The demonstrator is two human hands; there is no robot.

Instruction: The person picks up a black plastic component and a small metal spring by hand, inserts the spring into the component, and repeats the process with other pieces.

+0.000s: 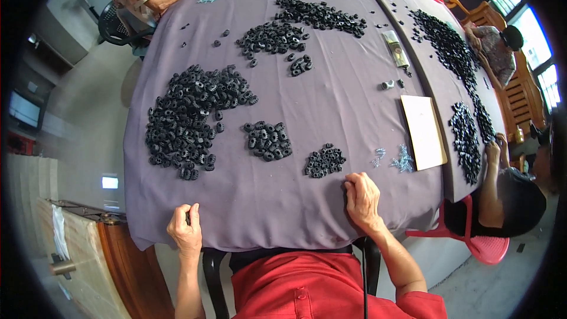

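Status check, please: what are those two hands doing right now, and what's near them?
Left hand pinching a small black part at the cloth edge. Right hand curled on purple cloth, below small ring pile. Nothing blocking.

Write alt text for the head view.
A person's left hand and right hand rest at the near edge of a purple tablecloth strewn with piles of small black ring-shaped parts. Other people work nearby.
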